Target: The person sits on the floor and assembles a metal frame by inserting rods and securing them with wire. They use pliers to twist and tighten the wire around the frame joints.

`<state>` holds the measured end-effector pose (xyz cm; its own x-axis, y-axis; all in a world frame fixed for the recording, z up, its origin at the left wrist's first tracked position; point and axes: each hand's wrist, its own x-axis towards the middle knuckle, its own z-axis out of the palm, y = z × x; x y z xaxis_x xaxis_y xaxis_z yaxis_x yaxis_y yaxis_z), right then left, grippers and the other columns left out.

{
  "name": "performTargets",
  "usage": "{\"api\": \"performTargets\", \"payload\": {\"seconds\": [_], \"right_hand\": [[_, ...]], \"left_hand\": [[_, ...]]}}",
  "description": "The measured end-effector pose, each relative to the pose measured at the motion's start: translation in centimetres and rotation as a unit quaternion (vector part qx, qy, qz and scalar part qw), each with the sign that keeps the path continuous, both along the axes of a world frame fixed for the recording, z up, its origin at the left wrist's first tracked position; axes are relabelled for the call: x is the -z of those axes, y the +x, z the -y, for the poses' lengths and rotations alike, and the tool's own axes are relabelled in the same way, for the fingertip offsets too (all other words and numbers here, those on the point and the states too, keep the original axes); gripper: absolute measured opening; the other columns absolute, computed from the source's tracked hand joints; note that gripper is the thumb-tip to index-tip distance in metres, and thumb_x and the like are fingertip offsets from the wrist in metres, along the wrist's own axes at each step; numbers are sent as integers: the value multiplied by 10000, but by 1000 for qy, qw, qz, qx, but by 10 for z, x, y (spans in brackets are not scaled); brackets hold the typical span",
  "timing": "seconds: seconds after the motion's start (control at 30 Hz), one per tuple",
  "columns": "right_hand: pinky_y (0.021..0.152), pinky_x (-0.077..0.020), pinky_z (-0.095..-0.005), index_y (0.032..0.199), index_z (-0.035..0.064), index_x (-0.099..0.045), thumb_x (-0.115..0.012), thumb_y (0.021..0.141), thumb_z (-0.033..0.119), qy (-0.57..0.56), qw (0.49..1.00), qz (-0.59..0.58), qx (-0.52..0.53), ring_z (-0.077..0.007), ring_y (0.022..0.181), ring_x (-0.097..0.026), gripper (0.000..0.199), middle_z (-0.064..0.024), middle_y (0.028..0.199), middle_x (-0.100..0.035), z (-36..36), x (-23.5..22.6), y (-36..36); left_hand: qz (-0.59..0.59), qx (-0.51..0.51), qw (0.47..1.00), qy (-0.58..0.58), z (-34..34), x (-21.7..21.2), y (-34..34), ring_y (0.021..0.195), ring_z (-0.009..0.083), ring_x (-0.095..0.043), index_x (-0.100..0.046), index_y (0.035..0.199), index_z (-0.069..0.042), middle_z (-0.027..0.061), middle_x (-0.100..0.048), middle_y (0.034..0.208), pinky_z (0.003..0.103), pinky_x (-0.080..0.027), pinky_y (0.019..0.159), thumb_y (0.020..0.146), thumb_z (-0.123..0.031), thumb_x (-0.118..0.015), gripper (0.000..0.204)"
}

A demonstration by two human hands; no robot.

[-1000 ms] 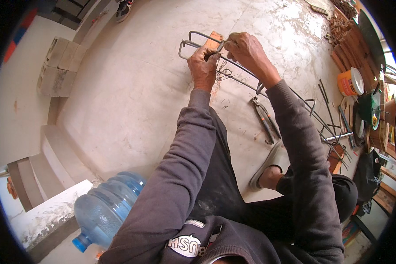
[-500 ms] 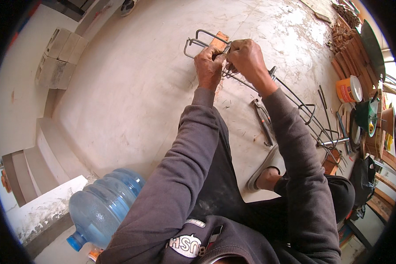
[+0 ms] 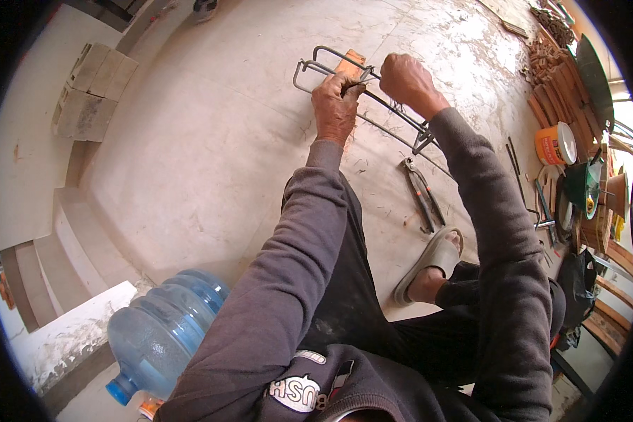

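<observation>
While we sit on the pale concrete floor (image 3: 190, 162), our left hand (image 3: 336, 105) and right hand (image 3: 408, 79) are both clenched on the grey steel rebar cage (image 3: 373, 98), which lies ahead of our knees across an orange brick (image 3: 349, 63). Stirrups are fitted at the near end; how many joints remain we cannot tell. Dark pincers (image 3: 422, 193) lie unused beside our sandal (image 3: 429, 260).

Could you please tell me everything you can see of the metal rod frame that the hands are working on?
The rod frame is a long cage of thin grey steel bars with bent rectangular loops around them. It lies on the pale concrete floor, running away to the right. The left hand and the right hand both grip it near its far end, beside an orange block.
</observation>
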<state>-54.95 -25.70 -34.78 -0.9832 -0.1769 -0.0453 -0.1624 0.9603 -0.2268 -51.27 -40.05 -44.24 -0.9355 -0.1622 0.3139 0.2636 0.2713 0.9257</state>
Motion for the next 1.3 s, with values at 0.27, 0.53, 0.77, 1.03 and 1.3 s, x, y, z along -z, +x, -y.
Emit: {"api": "performTargets", "payload": {"seconds": [0.27,0.53,0.77,1.03,1.3], "right_hand": [[543,-519,-362,776,-7,-702,-624,736,-13,91,909,-20,-407,-254,609,-661,88,-139,678,-655,-25,15,18],[404,-359,-212,808,-47,-619,-522,860,7,-351,891,205,-202,-67,547,-486,123,-32,673,-523,-10,5,35],[413,-390,-175,879,-31,-584,-460,969,34,-594,736,323,34,-69,555,-504,166,-32,680,-533,13,23,-4],[608,-578,-349,995,-29,-640,-495,984,265,-201,969,-32,-137,-231,655,-687,328,-142,739,-645,-39,-61,47],[585,-496,-435,882,7,-626,-630,818,156,-36,935,253,-245,-358,633,-634,162,-162,672,-606,-162,30,208]], "left_hand": [[12,13,1000,6,4,-3,2,614,93,-633,-715,897,12,51,-697,768,250,-538,544,833,-33,-728,80],[-39,-3,998,-55,7,-4,2,683,220,-653,-687,886,7,117,-665,786,351,-515,632,821,-90,-732,125],[-46,0,999,-14,0,2,-1,693,361,-615,-635,788,-43,153,-609,744,435,-472,588,816,-37,-672,47],[7,5,1000,0,0,-5,9,549,107,-613,-660,823,15,49,-631,690,264,-508,507,930,-195,-679,237],[10,-11,1000,24,-6,0,3,505,131,-586,-671,846,14,75,-599,694,287,-482,441,904,-231,-722,257]]}}
